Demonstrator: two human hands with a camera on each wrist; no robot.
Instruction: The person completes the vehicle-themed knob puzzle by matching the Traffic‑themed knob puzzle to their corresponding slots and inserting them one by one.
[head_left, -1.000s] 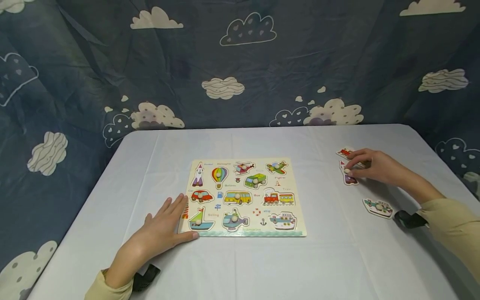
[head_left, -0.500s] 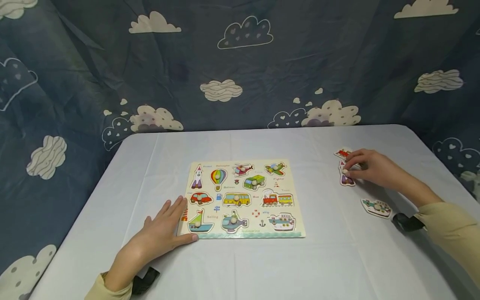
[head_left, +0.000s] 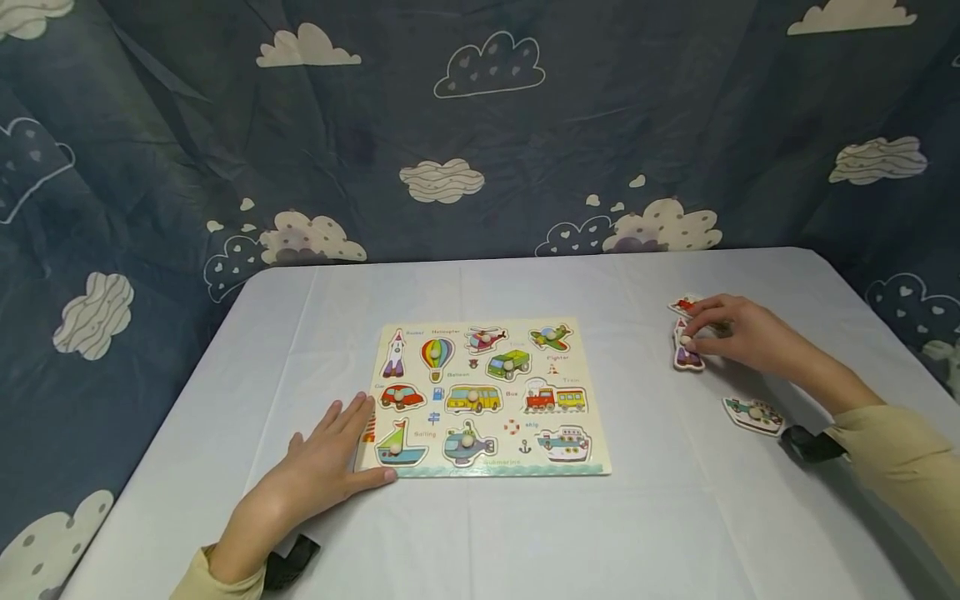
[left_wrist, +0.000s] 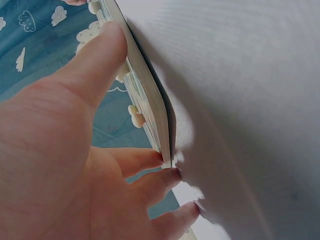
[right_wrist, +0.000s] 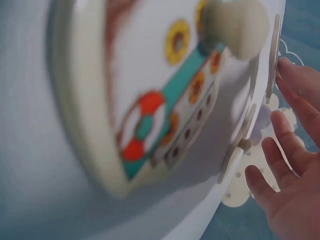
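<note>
A wooden knob puzzle board [head_left: 501, 475] with pictures of vehicles lies on the white table. My left hand [head_left: 315, 467] rests at its lower left corner, fingers spread and thumb along the front edge; the left wrist view shows the thumb [left_wrist: 107, 45] on the board's side. At the right, the thumb and fingers of my right hand [head_left: 750, 333] pinch the knob of a rocket puzzle piece [head_left: 688, 358]. Whether this piece is off the cloth I cannot tell. Just behind it a red puzzle piece [head_left: 681, 305] is partly covered by the hand.
A ship puzzle piece [head_left: 753, 417] lies nearer me, below the right forearm; it looms large, blurred, in the right wrist view [right_wrist: 145, 100]. The white tablecloth [head_left: 540, 542] surrounds the board. A dark cloud-patterned curtain [head_left: 345, 142] hangs behind the table.
My right hand has shifted slightly left, and the rocket puzzle piece has moved with it. The left hand stays at the board. The head view has tilted a little.
</note>
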